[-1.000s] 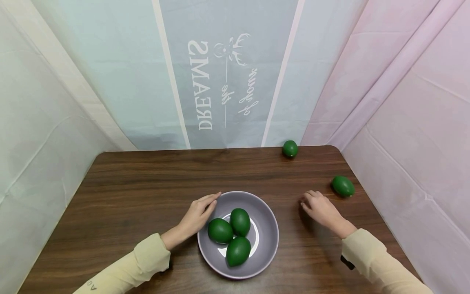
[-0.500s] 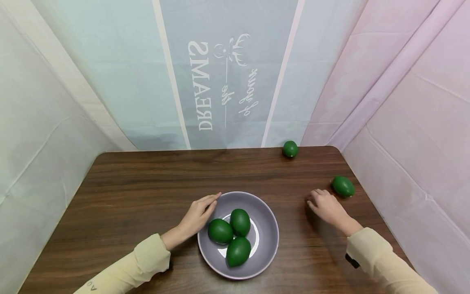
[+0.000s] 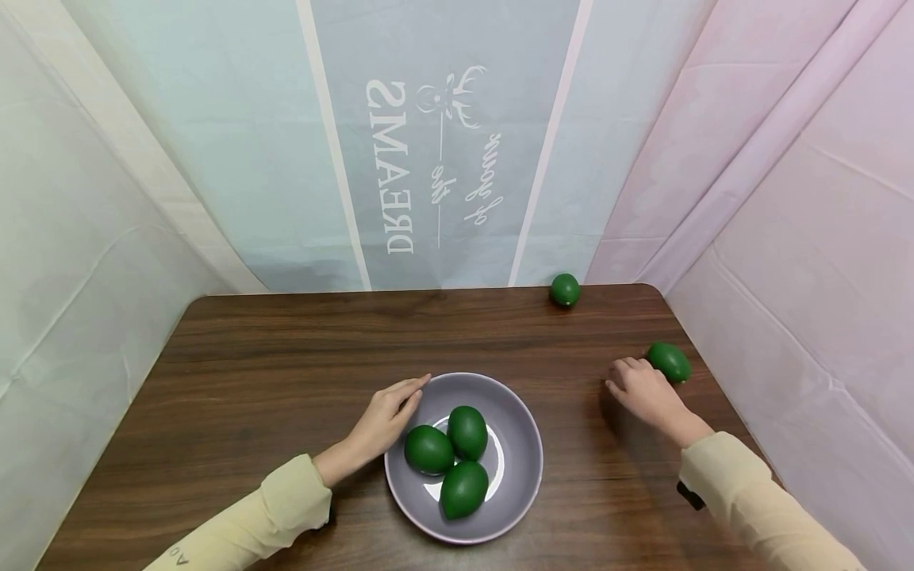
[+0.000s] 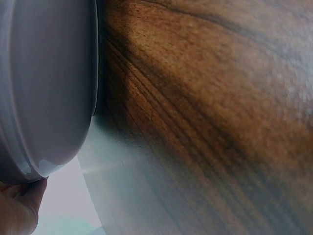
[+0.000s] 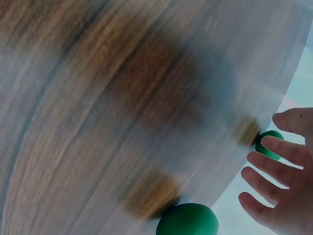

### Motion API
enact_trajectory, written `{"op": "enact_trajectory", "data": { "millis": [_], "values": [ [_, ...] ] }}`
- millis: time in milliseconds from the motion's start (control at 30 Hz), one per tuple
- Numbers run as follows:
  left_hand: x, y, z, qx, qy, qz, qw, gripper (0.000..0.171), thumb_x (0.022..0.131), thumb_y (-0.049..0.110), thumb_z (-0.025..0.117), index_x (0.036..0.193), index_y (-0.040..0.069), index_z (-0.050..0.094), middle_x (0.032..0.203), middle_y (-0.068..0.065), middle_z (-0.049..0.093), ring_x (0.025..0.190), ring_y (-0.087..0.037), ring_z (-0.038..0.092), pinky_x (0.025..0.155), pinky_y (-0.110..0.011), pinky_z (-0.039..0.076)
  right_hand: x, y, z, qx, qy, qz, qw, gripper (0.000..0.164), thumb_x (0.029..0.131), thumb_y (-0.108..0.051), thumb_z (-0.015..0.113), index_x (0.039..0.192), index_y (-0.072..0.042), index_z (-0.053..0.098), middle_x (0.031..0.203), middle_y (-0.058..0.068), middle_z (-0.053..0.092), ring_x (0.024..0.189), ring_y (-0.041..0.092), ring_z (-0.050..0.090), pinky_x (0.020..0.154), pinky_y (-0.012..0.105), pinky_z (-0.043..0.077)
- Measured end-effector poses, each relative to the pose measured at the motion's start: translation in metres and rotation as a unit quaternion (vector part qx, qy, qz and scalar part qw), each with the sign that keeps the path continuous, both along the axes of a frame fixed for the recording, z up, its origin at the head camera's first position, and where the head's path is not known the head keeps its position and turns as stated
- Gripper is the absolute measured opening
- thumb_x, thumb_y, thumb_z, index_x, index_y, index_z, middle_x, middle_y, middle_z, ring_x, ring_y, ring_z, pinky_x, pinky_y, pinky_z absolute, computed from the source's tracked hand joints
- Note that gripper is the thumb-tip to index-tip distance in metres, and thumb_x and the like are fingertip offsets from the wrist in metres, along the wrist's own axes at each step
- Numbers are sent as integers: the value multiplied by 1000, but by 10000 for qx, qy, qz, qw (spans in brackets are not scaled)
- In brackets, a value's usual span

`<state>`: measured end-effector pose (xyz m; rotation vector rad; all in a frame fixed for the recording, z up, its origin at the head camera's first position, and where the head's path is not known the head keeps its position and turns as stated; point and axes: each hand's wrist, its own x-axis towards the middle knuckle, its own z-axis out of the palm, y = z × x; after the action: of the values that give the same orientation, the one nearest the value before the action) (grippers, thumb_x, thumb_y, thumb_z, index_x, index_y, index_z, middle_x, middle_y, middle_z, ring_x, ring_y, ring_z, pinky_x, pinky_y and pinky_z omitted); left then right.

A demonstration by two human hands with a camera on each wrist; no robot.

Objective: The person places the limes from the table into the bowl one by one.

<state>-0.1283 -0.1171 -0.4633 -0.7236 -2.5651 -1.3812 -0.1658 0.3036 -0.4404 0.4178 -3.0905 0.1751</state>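
Observation:
A grey-purple bowl [image 3: 516, 444] stands on the table in the head view, with three dark green limes [image 3: 467, 432] inside. My left hand [image 3: 382, 416] rests along the bowl's left rim, fingers straight; in the left wrist view its fingertips [image 4: 36, 193] touch the rim from outside. At the right, my right hand [image 3: 645, 392] hovers over the wood beside a loose lime [image 3: 669, 362], partly covering its near side. The right wrist view shows that hand [image 5: 281, 171] with fingers spread and nothing held. Another lime [image 3: 565, 290] lies at the back edge.
The dark wooden table [image 3: 286, 349] reaches back to a pale blue curtain [image 3: 457, 159] printed with mirrored lettering. Light cloth walls [image 3: 807, 262] close in both sides. Between the bowl and my right hand lies a stretch of bare wood.
My right hand has moved right and slightly away from me, closer to the loose lime at the right. The left hand, bowl and limes stay where they were.

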Motion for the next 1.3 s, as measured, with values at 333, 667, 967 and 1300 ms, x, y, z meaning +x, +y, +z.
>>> {"op": "enact_trajectory", "data": {
  "millis": [333, 667, 967, 1300],
  "values": [
    [-1, 0, 0, 31, 44, 0, 10000, 30, 93, 6, 51, 121, 0, 58, 117, -11, 60, 111, -21, 55, 92, -38, 45, -7, 7, 9, 65, -53, -126, 9999, 40, 88, -18, 56, 113, 13, 53, 110, 30, 54, 100, 47, 49, 76, 57, 43],
    [0, 0, 0, 83, 232, 33, 9997, 30, 91, 4, 52, 120, 3, 59, 116, -11, 61, 109, -22, 56, 90, -38, 46, -12, 14, 18, 84, -191, -276, 9994, 41, 90, -18, 55, 116, 13, 50, 112, 33, 52, 101, 48, 47, 77, 58, 42],
    [-1, 0, -1, 69, 184, -30, 9998, 29, 93, 7, 51, 120, 0, 59, 116, -10, 61, 110, -20, 56, 90, -37, 46, -14, 23, 19, -313, -175, -485, 9982, 43, 91, -17, 51, 121, 13, 44, 117, 35, 45, 105, 50, 41, 83, 62, 36],
    [-1, 0, -2, 43, 150, -34, 9999, 30, 93, 6, 51, 121, 0, 58, 117, -11, 60, 110, -21, 55, 91, -37, 45, -18, 32, 18, -562, 285, -634, 9960, 40, 90, -13, 52, 119, 13, 45, 112, 34, 46, 104, 50, 41, 81, 62, 35]
  ]
}}
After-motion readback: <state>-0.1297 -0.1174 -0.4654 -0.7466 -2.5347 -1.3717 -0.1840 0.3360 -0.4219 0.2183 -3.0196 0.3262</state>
